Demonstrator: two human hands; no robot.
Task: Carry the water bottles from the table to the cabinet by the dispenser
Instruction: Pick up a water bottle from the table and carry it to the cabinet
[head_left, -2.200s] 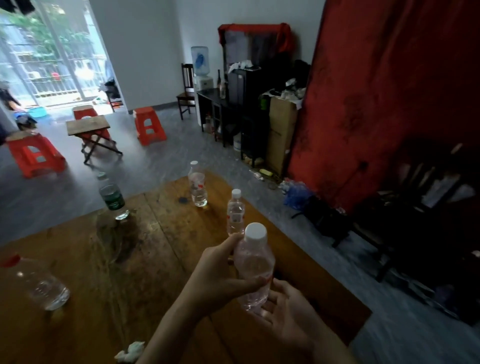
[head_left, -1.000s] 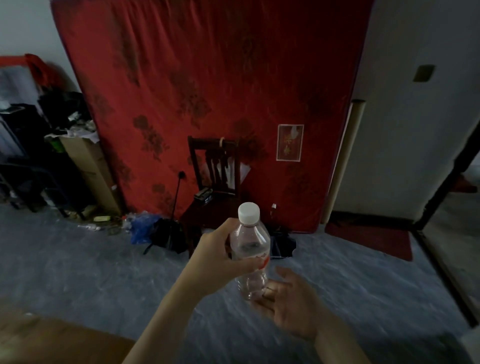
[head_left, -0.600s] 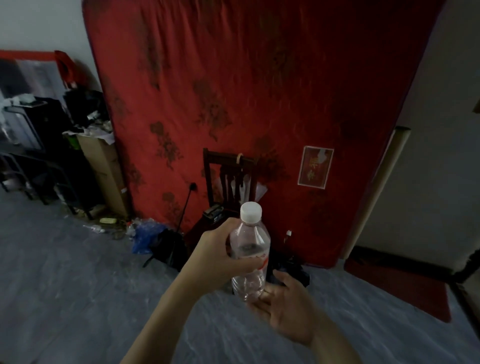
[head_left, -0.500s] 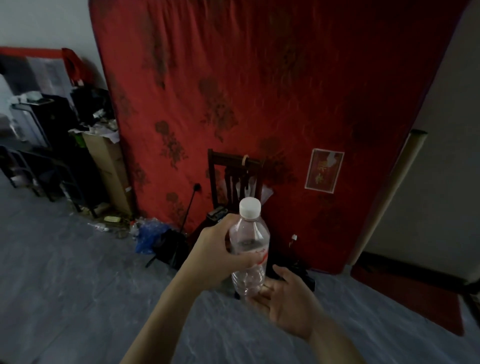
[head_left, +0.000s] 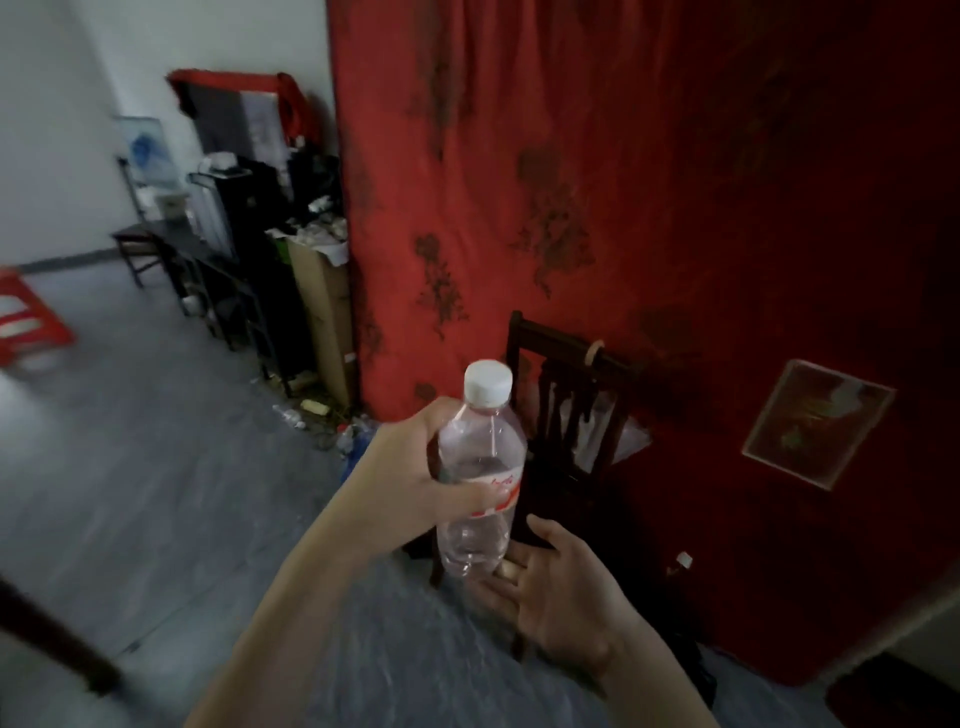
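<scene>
The left hand (head_left: 415, 475) is wrapped around the middle of a clear bottle (head_left: 480, 473), thumb lying across its red-and-white label, writing too blurry to read. The bottle stands upright in mid-frame with its white cap (head_left: 488, 383) on. The right hand (head_left: 556, 592) sits palm-up right under the base, fingers loose and spread, fingertips about touching the bottom, not gripping. Behind them is a dark chair (head_left: 576, 415) against a big red cloth (head_left: 623, 182), with a small poster (head_left: 818, 423) at right. Upper left there's a dispenser (head_left: 150, 161) beside a dark cabinet (head_left: 208, 260).
</scene>
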